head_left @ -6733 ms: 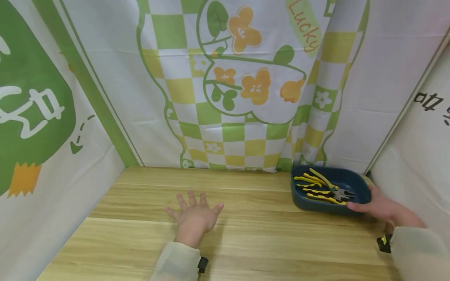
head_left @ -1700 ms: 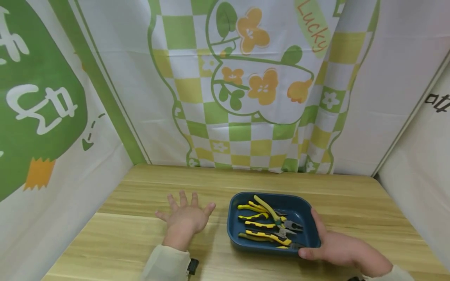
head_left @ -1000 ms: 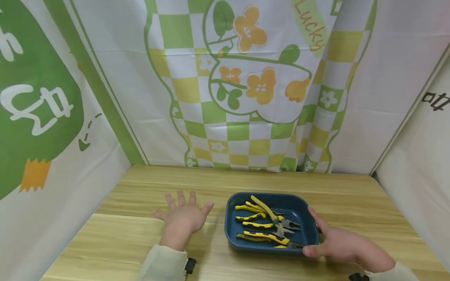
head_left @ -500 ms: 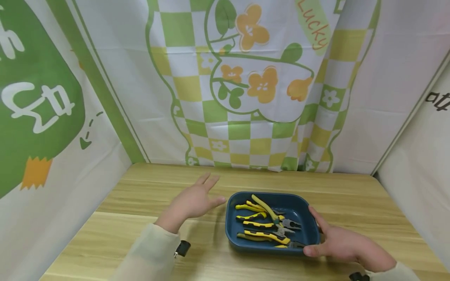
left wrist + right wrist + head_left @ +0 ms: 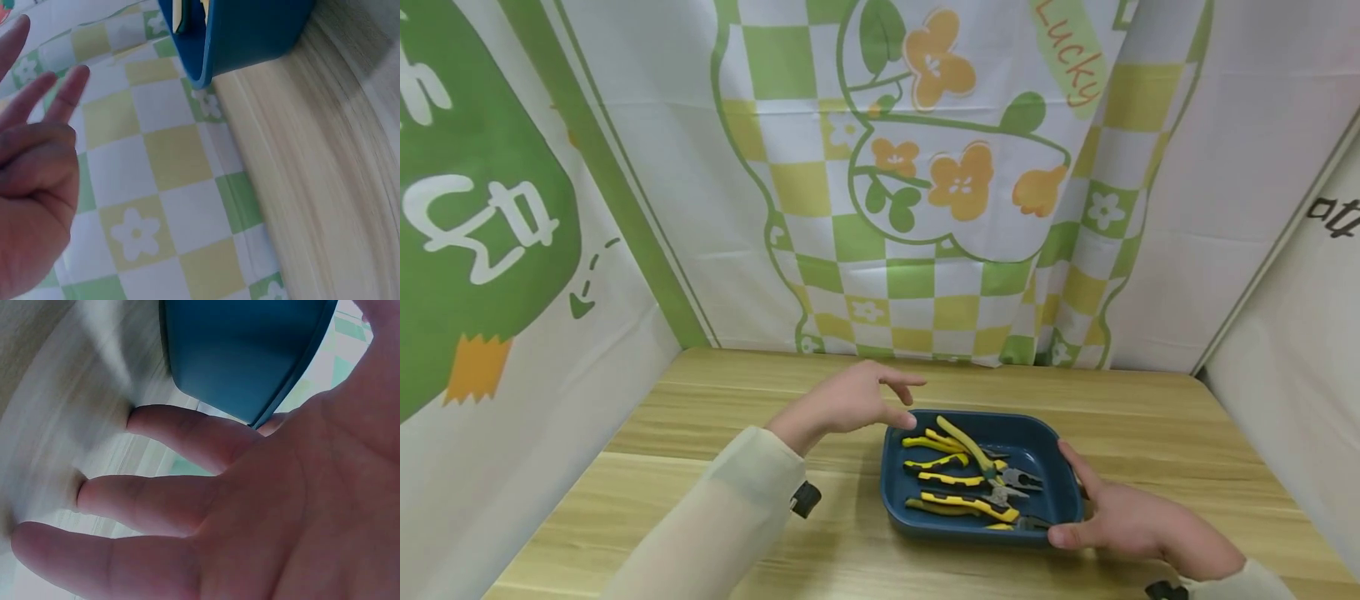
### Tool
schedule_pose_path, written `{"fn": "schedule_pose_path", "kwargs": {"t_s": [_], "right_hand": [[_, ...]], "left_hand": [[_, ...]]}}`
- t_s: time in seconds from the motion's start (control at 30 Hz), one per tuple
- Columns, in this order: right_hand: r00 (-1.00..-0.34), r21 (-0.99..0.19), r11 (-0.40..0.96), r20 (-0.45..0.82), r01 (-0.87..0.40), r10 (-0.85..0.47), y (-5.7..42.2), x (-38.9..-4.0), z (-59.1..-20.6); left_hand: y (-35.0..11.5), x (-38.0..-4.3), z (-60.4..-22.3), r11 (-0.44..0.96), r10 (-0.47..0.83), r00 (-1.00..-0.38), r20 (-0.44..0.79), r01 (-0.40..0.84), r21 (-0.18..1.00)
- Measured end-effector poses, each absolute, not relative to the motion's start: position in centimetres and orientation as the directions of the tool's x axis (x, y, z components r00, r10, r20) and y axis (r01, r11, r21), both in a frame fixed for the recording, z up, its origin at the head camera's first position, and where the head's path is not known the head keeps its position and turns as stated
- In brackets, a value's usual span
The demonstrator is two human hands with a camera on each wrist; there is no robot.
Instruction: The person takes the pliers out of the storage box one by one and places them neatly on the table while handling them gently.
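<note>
A dark blue plastic bin [image 5: 947,532] stands on the table, holding several pliers with yellow or yellow-and-black handles. One pair with a pale yellow handle [image 5: 964,442] lies across the others; its jaws point right. Over the bin's far left corner hovers my left hand [image 5: 850,400], some fingers extended and others bent, with nothing in them. My right hand [image 5: 1131,521] holds the bin's right end, thumb at the near corner and index finger along the side. In the right wrist view, three straight fingers [image 5: 150,500] reach down to the table beside the bin wall [image 5: 244,350].
The wooden tabletop [image 5: 700,492] extends on both sides of the bin. A checked, flowered curtain [image 5: 910,275] hangs along the back edge, and printed cloth walls [image 5: 625,333] close in the left and right sides.
Earlier the bin came from the far right to the middle with my right hand on it. Since then my left hand has lifted off the table and moved right, over the bin's edge.
</note>
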State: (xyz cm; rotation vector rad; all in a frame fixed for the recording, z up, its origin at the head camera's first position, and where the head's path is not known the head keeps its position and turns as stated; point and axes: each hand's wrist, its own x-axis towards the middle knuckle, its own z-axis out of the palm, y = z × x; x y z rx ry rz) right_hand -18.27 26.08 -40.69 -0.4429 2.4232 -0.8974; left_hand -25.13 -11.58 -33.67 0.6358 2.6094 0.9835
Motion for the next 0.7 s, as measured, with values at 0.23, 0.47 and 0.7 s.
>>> {"fn": "schedule_pose_path", "kwargs": {"t_s": [0.23,0.47,0.7], "right_hand": [[-0.818,-0.666,0.736,-0.353,-0.121,-0.454,26.1,-18.3,-40.7],[-0.817,-0.665,0.739,-0.362,-0.111,-0.449,26.2,-18.3,-40.7],[-0.821,-0.671,0.735,-0.362,-0.1,-0.442,26.2,-18.3,-40.7]], "left_hand": [[-10.2,-26.4,-33.6,0.62,0.598,-0.783,-0.172,0.316,0.718],[-8.8,-27.8,-34.0,0.665,0.637,-0.738,-0.222,0.38,0.644],[-7.9,-29.0,-34.9,0.7,0.666,-0.699,-0.26,0.466,0.541]]}}
